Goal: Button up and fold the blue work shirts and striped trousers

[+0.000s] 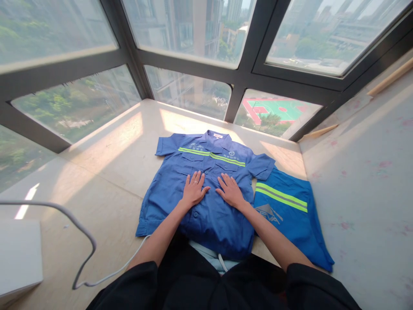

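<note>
A blue short-sleeved work shirt [167, 189] lies spread out front side up, its collar toward the window. Yellow-green reflective stripes cross its chest above two flap pockets. My left hand [194, 189] rests flat on the shirt's front, fingers spread, with a ring on one finger. Flat on the other side of the button line lies my right hand [230, 190], its fingers also apart. The shirt's lower edge reaches my body. Partly under its right sleeve is a brighter blue folded garment [290, 224] with a reflective stripe and a grey printed logo.
The pale stone sill [109, 181] is bounded by dark window frames [187, 64]. A grey cable [87, 234] loops at the left near a white box [19, 254]. A flower-patterned wall [361, 193] stands close on the right.
</note>
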Motion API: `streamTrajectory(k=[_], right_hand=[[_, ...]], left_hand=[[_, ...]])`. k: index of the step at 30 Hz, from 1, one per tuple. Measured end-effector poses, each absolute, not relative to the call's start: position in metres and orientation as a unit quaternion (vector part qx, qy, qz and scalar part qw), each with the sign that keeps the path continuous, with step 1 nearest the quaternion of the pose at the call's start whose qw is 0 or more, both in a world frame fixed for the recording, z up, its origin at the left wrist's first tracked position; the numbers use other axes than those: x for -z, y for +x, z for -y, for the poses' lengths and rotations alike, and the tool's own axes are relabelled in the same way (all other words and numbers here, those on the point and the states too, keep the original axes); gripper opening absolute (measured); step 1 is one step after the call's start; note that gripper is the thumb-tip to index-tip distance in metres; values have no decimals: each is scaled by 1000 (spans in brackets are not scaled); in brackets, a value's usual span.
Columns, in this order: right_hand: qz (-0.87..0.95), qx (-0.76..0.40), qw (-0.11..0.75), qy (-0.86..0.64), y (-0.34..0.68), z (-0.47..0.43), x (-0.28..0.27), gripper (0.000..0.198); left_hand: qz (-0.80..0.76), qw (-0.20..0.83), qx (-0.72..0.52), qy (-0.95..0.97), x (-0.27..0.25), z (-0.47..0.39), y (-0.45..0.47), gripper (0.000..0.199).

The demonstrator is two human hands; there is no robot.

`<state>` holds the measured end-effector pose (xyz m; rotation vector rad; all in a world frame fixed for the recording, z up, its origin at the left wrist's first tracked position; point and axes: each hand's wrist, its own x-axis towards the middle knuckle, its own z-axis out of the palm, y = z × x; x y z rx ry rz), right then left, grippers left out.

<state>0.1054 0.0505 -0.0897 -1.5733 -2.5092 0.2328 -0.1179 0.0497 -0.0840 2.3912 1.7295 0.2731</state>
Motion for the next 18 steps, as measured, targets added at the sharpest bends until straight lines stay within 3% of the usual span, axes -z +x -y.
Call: streamTrajectory(k=[9, 18], right_hand=[[854, -83, 93, -506, 115, -56, 93, 59], [844, -113, 85, -518, 113, -56, 92, 61]], left_hand=[[-496, 129, -106, 852, 82, -55, -157, 54], [-548, 83, -79, 828, 85, -51, -160, 58]])
